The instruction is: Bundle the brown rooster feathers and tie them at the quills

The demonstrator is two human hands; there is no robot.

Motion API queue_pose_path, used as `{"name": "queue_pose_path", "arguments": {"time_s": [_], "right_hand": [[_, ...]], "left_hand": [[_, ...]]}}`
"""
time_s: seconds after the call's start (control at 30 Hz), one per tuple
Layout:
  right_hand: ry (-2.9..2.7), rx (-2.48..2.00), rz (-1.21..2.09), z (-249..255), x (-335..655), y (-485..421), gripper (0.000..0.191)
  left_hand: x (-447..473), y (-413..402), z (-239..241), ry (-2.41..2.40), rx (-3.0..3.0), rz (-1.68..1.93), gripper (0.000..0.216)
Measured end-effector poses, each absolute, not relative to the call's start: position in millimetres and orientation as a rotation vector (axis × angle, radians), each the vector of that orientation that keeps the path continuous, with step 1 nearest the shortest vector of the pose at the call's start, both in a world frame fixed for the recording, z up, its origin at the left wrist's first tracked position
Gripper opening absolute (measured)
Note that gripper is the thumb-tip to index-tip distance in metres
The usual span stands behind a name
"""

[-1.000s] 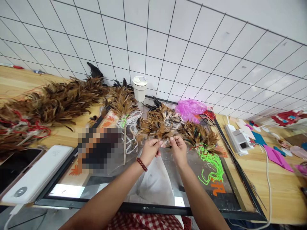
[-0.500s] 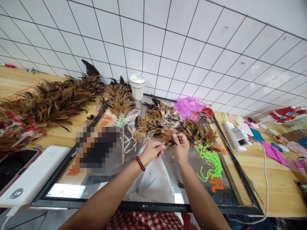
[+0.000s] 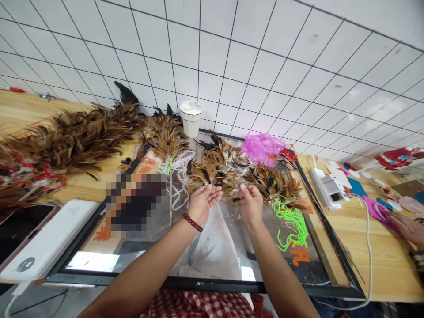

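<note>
My left hand (image 3: 202, 202), with a beaded bracelet (image 3: 192, 222) at the wrist, is turned partly palm up. Its thumb and forefinger come together at the edge of the loose brown feathers (image 3: 215, 163), and the other fingers curl loosely. To its right, my right hand (image 3: 251, 204) has thumb and bent fingers pinched near the same feathers. Whatever either pinch holds is too small to tell from the feathers behind. Beside my right hand lies a brown feather bundle (image 3: 274, 181) with bright green strings (image 3: 291, 225).
A black-framed glass board (image 3: 132, 279) lies under my hands. Behind stand a lidded white cup (image 3: 191, 119) and a pink plastic bag (image 3: 263, 148). Feather dusters (image 3: 167, 137) lie left, near a white power bank (image 3: 49, 240). Another person's hand (image 3: 406, 227) touches pink material (image 3: 377, 210) at right.
My hands have moved apart; the left shifted left and turned its palm upward, its fingers loosening. At the right edge, another person's hand has come in over the pink material.
</note>
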State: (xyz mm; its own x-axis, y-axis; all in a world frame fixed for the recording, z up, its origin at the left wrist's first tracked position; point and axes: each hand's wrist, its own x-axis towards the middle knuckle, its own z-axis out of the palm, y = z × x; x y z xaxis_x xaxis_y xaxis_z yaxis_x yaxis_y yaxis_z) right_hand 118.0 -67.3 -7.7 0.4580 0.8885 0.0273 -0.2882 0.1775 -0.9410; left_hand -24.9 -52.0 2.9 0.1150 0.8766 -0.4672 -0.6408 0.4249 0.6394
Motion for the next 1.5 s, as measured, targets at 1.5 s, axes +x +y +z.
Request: {"name": "queue_pose_path", "arguments": {"time_s": [1.5], "right_hand": [[-1.275,-1.043,1.163,-12.1,118.1,-70.7,0.067]], "left_hand": [[-24.5,-55.1,-6.0,0.621,0.385,0.877,0.015]]}}
